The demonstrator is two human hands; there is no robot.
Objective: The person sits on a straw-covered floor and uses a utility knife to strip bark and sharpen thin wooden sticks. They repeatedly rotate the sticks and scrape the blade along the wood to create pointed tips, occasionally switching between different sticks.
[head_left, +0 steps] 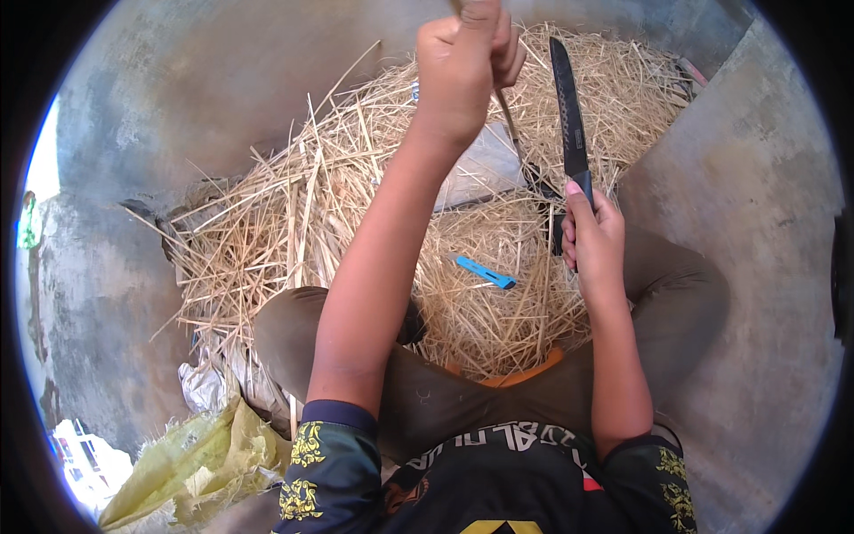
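My left hand [467, 67] is raised at the top of the view, its fingers closed around a thin brown stick [506, 114]. The stick's upper end runs out of the picture, and its lower end slants down toward the flat grey board [480, 169]. In my right hand [594, 236] is a knife [567, 102] with a long black blade pointing up and away from me. The blade stands to the right of the stick, apart from it. Below the board, a blue utility knife [485, 271] lies on the pale shavings [480, 320] between my legs.
A broad heap of straw-like strips [267, 240] spreads ahead and to the left. Grey concrete [738, 178] surrounds it. At lower left lies a crumpled yellow-green sack [196, 463] beside whitish sheeting [209, 383]. Something orange [525, 369] shows between my crossed legs.
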